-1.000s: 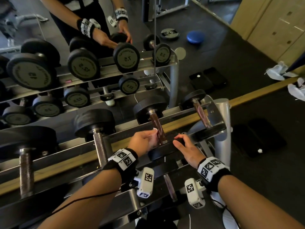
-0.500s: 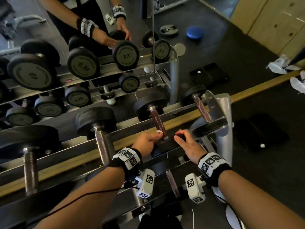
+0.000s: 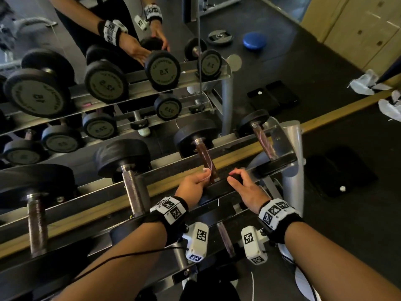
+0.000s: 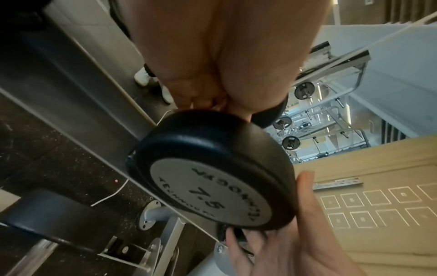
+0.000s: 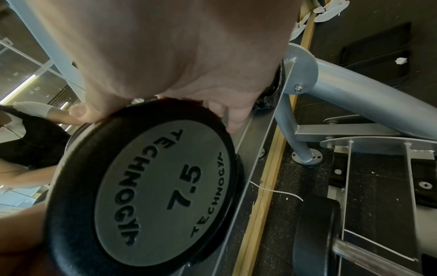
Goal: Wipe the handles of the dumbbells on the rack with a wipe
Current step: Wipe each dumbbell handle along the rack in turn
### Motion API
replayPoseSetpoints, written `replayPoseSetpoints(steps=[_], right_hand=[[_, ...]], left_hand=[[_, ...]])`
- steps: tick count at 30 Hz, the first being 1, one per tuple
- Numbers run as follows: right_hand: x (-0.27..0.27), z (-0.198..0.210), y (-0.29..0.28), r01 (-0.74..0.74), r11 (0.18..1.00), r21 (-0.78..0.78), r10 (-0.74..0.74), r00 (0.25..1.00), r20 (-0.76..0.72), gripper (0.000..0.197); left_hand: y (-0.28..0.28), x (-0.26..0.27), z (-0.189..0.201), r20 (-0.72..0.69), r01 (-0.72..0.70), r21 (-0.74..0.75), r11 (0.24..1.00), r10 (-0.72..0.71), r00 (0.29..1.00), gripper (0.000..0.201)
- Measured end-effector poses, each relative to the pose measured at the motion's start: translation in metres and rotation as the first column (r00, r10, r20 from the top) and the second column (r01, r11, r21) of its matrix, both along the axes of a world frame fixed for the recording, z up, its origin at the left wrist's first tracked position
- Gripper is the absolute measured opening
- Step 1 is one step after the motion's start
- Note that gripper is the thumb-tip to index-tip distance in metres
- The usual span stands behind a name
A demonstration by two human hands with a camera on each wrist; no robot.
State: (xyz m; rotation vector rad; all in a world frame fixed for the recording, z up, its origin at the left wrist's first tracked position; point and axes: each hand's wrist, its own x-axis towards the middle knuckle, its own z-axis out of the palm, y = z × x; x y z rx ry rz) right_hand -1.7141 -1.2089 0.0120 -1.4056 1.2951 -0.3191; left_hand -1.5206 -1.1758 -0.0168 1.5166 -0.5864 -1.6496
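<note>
Near the centre of the head view my left hand (image 3: 193, 184) pinches a small white wipe (image 3: 207, 171) against the brown handle (image 3: 206, 161) of the 7.5 dumbbell (image 5: 151, 186) on the rack (image 3: 290, 148). My right hand (image 3: 245, 190), fingers loosely spread, rests on its near black head.

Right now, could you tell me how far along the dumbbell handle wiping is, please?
Nothing shows which handles are done. In hand: the left hand pinches the wipe against the 7.5 dumbbell's handle, while the right hand steadies its near head. Left, apparently: the neighbouring handle.
</note>
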Motion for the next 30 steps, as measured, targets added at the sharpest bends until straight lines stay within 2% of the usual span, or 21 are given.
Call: replayPoseSetpoints(steps=[4, 6, 7, 10, 14, 17, 23, 27, 30], right_hand=[[0.000, 0.000, 0.001, -0.003, 1.000, 0.005, 0.003, 1.000, -0.001, 0.025], [0.000, 0.000, 0.000, -0.002, 1.000, 0.011, 0.002, 1.000, 0.007, 0.026], [0.000, -0.001, 0.000, -0.001, 1.000, 0.015, 0.000, 1.000, 0.011, 0.025], [-0.001, -0.004, 0.001, -0.004, 1.000, 0.024, 0.003, 1.000, 0.025, 0.026], [-0.001, -0.005, 0.001, -0.011, 1.000, 0.029, 0.010, 0.999, 0.046, 0.027], [0.001, -0.005, 0.000, 0.006, 0.999, 0.050, -0.010, 0.997, 0.075, 0.027], [0.001, -0.003, 0.000, 0.017, 0.999, 0.050, -0.021, 0.997, 0.074, 0.027], [0.001, -0.005, 0.000, 0.017, 0.999, 0.048, -0.020, 0.998, 0.060, 0.026], [0.002, -0.005, 0.000, 0.023, 0.998, 0.051, -0.027, 0.997, 0.073, 0.026]], left_hand=[[0.005, 0.009, 0.011, 0.081, 0.069, 0.032, 0.997, -0.071, 0.994, 0.023], [0.004, 0.016, 0.013, 0.091, -0.041, 0.017, 0.999, 0.039, 0.995, 0.023], [0.002, 0.019, 0.015, 0.085, -0.145, 0.014, 0.989, 0.143, 0.986, 0.024], [-0.006, 0.028, 0.014, 0.116, -0.361, -0.007, 0.932, 0.359, 0.926, 0.033], [-0.024, 0.023, 0.010, 0.134, -0.428, -0.053, 0.902, 0.431, 0.892, 0.037], [-0.043, 0.014, 0.010, 0.068, -0.474, -0.022, 0.880, 0.475, 0.878, 0.039], [-0.057, 0.001, 0.011, -0.082, -0.428, -0.019, 0.904, 0.425, 0.901, 0.046], [-0.045, -0.004, 0.009, -0.068, -0.405, -0.041, 0.913, 0.402, 0.913, 0.037], [-0.031, -0.002, 0.006, -0.036, -0.341, -0.028, 0.940, 0.340, 0.940, 0.042]])
